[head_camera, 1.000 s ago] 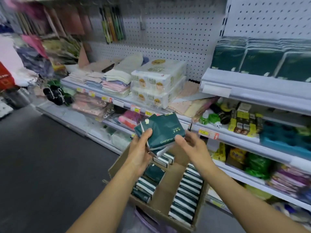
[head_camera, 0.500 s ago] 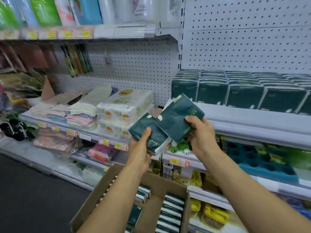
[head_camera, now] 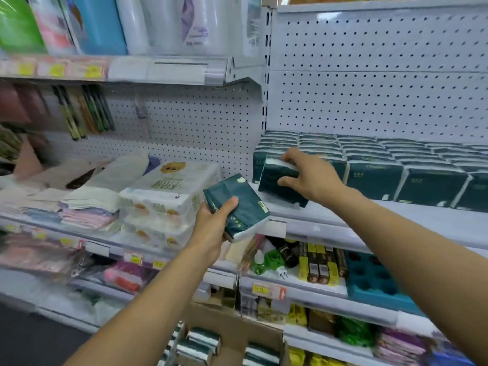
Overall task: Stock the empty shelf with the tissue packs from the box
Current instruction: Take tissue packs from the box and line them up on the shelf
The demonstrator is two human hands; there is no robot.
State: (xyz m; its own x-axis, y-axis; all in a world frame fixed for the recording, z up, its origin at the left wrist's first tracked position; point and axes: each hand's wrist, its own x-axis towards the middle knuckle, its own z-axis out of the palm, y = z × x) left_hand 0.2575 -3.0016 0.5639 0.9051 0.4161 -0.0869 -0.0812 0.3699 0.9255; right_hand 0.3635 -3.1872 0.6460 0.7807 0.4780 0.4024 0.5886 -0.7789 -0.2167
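Note:
My right hand point(head_camera: 309, 175) grips a dark green tissue pack point(head_camera: 274, 184) and holds it at the left front of the white shelf point(head_camera: 369, 215), just in front of the rows of matching packs point(head_camera: 396, 165) standing there. My left hand point(head_camera: 214, 223) holds a second green tissue pack point(head_camera: 243, 204), tilted, in the air left of the shelf edge. The cardboard box point(head_camera: 237, 331) sits below at the frame's bottom, with more packs point(head_camera: 203, 342) standing in it.
White bundles of paper rolls point(head_camera: 169, 196) and folded cloths point(head_camera: 87, 207) lie on the neighbouring shelf to the left. Lower shelves hold small goods and a blue tray point(head_camera: 375, 281). Pegboard backs the shelves; large packs fill the top left shelf point(head_camera: 105, 22).
My right hand has carried its pack up and right onto the shelf front. My left hand stays lower with the other pack. The view has tilted upward, leaving the box at the bottom.

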